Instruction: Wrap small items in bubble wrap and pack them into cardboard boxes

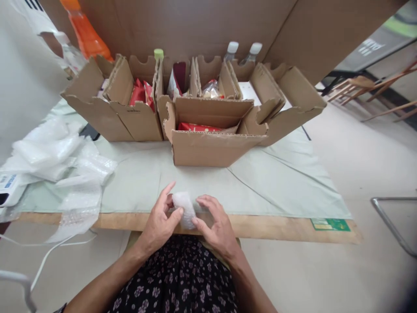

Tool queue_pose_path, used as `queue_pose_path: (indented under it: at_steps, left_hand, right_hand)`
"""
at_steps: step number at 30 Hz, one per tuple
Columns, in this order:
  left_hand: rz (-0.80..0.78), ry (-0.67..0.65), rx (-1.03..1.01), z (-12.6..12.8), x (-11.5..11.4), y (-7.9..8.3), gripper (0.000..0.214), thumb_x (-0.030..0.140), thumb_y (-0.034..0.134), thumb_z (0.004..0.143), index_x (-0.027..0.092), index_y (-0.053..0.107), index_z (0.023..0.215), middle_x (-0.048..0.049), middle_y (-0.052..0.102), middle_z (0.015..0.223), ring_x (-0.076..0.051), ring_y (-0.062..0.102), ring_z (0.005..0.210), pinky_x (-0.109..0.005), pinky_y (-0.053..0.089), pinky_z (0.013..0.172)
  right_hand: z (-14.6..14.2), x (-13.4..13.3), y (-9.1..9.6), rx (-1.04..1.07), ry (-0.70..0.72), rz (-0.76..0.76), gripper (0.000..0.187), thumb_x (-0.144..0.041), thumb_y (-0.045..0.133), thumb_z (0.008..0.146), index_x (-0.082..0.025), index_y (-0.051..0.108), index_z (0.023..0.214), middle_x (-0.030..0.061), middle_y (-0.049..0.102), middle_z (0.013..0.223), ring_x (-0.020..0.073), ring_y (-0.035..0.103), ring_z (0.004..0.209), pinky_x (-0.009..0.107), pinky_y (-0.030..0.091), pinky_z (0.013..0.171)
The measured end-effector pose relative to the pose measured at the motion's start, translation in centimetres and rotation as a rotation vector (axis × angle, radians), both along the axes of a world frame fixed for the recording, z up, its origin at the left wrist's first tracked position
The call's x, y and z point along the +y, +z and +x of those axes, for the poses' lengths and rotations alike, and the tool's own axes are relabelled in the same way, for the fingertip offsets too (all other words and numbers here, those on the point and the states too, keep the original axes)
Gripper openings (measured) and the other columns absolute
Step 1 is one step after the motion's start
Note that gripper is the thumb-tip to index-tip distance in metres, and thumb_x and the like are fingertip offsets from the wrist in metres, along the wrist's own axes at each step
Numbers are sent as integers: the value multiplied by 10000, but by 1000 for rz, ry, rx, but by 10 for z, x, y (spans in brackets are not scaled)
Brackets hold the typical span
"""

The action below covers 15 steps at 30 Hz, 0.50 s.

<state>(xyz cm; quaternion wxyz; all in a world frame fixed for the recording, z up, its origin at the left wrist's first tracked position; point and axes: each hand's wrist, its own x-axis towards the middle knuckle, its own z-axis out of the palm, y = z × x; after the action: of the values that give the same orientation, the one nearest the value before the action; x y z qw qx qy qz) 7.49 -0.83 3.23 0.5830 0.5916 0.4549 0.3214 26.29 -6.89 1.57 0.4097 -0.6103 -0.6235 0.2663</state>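
Note:
A small rolled piece of bubble wrap (184,210) is between my hands, just above the table's front edge. My left hand (160,219) pinches its left side, thumb in front and a finger behind, with the index finger raised. On the other side, my right hand (217,226) touches the lower right of the roll with its thumb. Its other fingers are curved and apart from the roll. Whether anything is wrapped inside cannot be seen. Just beyond my hands stands an open cardboard box (208,150) with a red packet (199,127) in it.
Behind is a row of open cardboard boxes (133,119) holding packets. Loose bubble wrap (48,150) piles up at the left, over a white device (11,189). Bottles, one orange (86,32), stand behind the row. A green card (330,224) lies at the right edge.

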Motion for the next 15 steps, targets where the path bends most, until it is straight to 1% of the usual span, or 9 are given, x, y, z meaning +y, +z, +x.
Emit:
queue_pose_path:
  at_steps: [2,3,4,5,7,10,12,13,15]
  left_hand:
    - [72,-69,52,2,-1,1,681,265,576,953,211,332,1586,-82,725,1132,-182,720,1004,-310,599,887]
    - [108,-118,79,4,-2,1,680,248,576,949,220,341,1586,-77,724,1119,-184,718,995,-311,599,879]
    - [144,-171,106,6,-3,1,690,233,578,944,222,338,1591,-74,726,1105,-186,717,979,-313,599,870]
    - [183,-220,133,8,-4,0,707,225,579,939,219,326,1599,-73,730,1090,-188,717,951,-317,601,857]
    - [263,-302,186,14,-6,-2,747,231,585,938,205,282,1621,-71,738,1054,-192,714,879,-326,606,822]
    - [388,-383,246,20,-3,-1,780,246,596,953,242,229,1642,-63,749,1050,-203,728,871,-342,616,820]
    - [510,-422,246,21,5,7,804,250,638,943,296,233,1636,-66,749,1120,-220,737,977,-355,621,878]
    - [594,-419,235,21,11,14,809,258,663,932,307,252,1627,-83,735,1192,-235,726,1062,-369,617,922]
    - [796,-328,227,22,30,32,787,276,691,919,299,305,1605,-134,654,1374,-283,646,1263,-434,578,1038]
  right_hand:
    - [12,1,6,72,54,-41,544,-437,715,918,-240,575,1405,124,678,1325,242,702,1085,409,581,961]
    - [17,2,10,99,98,-60,605,-454,736,904,-240,550,1438,123,681,1327,235,707,1071,393,588,952]
    - [21,3,13,115,139,-74,616,-463,750,896,-243,555,1437,117,692,1316,232,708,1073,379,590,947]
    - [24,5,17,120,171,-80,576,-462,753,897,-247,586,1405,106,706,1292,232,705,1089,371,587,952]
    - [28,9,25,106,209,-75,405,-431,721,932,-255,665,1292,80,737,1217,225,705,1086,357,577,951]
    - [35,14,38,40,239,-97,163,-344,668,971,-254,716,1098,30,769,1030,189,721,931,312,580,846]
    - [45,18,52,-6,262,-111,78,-301,674,959,-248,701,1010,0,759,911,164,709,801,276,575,743]
    - [52,19,61,-20,272,-99,49,-284,678,952,-248,691,981,-9,748,869,155,699,754,263,570,700]
    - [72,21,85,-41,266,-32,32,-269,688,938,-260,687,969,-8,737,832,151,693,704,253,568,636]
